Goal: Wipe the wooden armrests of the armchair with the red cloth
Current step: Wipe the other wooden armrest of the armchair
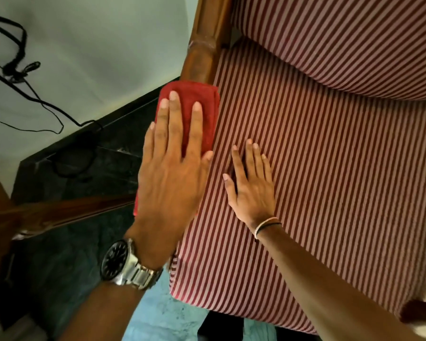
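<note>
Down at the chair's left side, the left hand (169, 168) lies flat and open on the red cloth (194, 112), palm down, fingers (174, 114) stretched forward and slightly spread, pressing rather than gripping. The cloth is folded into a thick pad and sits on the wooden armrest (202, 45), covering the near part of the rail; a strip of red also shows below the heel of the hand. Beyond the fingertips the bare rail runs up and away, brown and glossy, with a turned joint partway along it.

A steel wristwatch (123, 262) with a dark dial sits on the left wrist.

The right hand (250, 188) is open too, palm down on the striped seat cushion (317, 180), just beside the cloth hand but apart from it, fingers spread and holding nothing. Thin bands (267, 225) circle the right wrist, and the forearm runs off toward the lower right corner.

The cushion's red and pale stripes continue onto the padded backrest (342, 40) at the top right.

To the left of the armrest, a pale wall (96, 45) meets a dark marbled floor (84, 168), and black cables (22, 77) trail across both. A second brown wooden piece (59, 212) crosses the lower left, too blurred to identify.
</note>
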A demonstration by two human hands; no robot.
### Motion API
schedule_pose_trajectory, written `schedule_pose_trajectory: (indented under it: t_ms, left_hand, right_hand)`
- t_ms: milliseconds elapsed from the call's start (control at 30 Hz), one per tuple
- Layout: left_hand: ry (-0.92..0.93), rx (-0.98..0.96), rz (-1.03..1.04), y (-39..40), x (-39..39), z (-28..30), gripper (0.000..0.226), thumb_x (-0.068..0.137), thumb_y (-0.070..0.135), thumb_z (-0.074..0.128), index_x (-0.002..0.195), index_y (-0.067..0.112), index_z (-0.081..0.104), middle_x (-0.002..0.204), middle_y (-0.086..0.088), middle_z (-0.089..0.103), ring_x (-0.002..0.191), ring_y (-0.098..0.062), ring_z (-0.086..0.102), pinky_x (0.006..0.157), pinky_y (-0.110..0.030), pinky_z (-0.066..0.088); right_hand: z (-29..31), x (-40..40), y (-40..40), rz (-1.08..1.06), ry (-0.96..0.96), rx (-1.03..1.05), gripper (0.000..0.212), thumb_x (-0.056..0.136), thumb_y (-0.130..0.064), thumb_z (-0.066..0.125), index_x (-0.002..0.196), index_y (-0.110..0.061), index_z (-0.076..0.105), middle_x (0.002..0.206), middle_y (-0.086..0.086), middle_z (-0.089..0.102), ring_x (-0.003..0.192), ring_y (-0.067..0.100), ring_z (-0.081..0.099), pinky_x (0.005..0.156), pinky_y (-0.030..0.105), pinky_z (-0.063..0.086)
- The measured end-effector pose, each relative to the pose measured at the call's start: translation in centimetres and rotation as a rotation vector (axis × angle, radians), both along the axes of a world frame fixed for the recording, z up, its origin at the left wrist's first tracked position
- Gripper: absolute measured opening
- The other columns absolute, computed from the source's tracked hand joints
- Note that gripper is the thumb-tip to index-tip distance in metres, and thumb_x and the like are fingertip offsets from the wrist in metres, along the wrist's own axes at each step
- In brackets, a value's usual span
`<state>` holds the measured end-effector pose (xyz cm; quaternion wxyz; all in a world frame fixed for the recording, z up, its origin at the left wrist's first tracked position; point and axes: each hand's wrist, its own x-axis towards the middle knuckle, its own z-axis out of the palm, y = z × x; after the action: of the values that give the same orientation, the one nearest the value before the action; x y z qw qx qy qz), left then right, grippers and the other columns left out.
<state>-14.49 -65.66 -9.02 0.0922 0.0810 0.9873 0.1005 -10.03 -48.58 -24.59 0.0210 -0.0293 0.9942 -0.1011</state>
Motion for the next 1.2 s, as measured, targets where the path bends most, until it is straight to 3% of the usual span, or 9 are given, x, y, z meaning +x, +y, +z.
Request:
schedule_pose_trajectory:
  t_ms: [100,267,600,733,867,1100,1200]
  left_hand:
    - [0.084,-0.014,-0.033,-0.1,-1.7,-1.3,0.066,0.109,0.043,0.027,0.163,0.013,0.003,0.171,-0.023,0.002,0.159,-0.036,0.004,0.129,-0.049,0.013]
    - [0.085,0.063,-0.042,0.7,-6.4,-1.3,0.065,0.109,0.045,0.025,0.163,0.018,0.002,0.172,-0.021,-0.002,0.159,-0.036,0.003,0.127,-0.05,0.02]
    - [0.031,-0.064,-0.115,-1.9,2.6,-1.0,0.064,0.105,0.036,0.036,0.162,0.012,0.021,0.169,-0.027,0.011,0.156,-0.043,0.013,0.122,-0.054,0.022]
    - [0.077,-0.009,-0.108,-0.3,-3.3,-1.4,0.063,0.109,0.039,0.033,0.163,0.018,0.009,0.171,-0.024,0.001,0.158,-0.04,0.004,0.125,-0.054,0.018]
    - [0.097,0.024,-0.06,1.4,-8.5,-1.5,0.065,0.109,0.04,0.034,0.163,0.022,0.004,0.171,-0.022,-0.002,0.159,-0.039,0.002,0.124,-0.059,0.026]
    - [0.04,-0.026,-0.088,-1.2,0.5,-1.1,0.063,0.107,0.036,0.034,0.163,0.015,0.014,0.17,-0.024,0.006,0.158,-0.04,0.009,0.124,-0.057,0.023]
    - [0.037,-0.039,-0.099,-1.6,0.7,-1.5,0.064,0.106,0.038,0.033,0.163,0.014,0.015,0.17,-0.026,0.008,0.157,-0.041,0.01,0.124,-0.056,0.022]
  right_hand:
    - [-0.6,-0.2,-0.1,-0.009,0.007,0.041,0.064,0.11,-0.05,0.025,0.164,-0.017,0.02,0.172,0.018,0.014,0.162,0.03,0.011,0.133,0.045,0.005]
    - [-0.8,-0.3,0.0,-0.006,0.004,0.027,0.063,0.109,-0.049,0.028,0.164,-0.018,0.022,0.173,0.018,0.014,0.162,0.029,0.01,0.132,0.047,0.011]
    - [-1.0,-0.3,-0.1,-0.02,0.006,0.019,0.064,0.108,-0.048,0.031,0.164,-0.019,0.019,0.173,0.017,0.011,0.162,0.028,0.008,0.132,0.047,0.009]
    - [-1.2,-0.4,-0.1,-0.026,0.017,0.027,0.065,0.107,-0.048,0.033,0.164,-0.019,0.02,0.173,0.017,0.013,0.162,0.029,0.01,0.132,0.046,0.007]
    - [-1.5,-0.6,-0.2,-0.022,0.034,0.014,0.065,0.107,-0.048,0.034,0.164,-0.019,0.022,0.173,0.017,0.016,0.162,0.028,0.012,0.132,0.045,0.005]
    - [-1.6,-0.6,-0.1,-0.018,0.058,0.012,0.065,0.107,-0.048,0.032,0.164,-0.019,0.021,0.173,0.017,0.015,0.162,0.029,0.011,0.132,0.046,0.005]
    - [-1.8,-0.7,-0.2,-0.022,0.048,0.009,0.064,0.107,-0.049,0.028,0.164,-0.019,0.02,0.173,0.017,0.014,0.162,0.028,0.009,0.132,0.046,0.004]
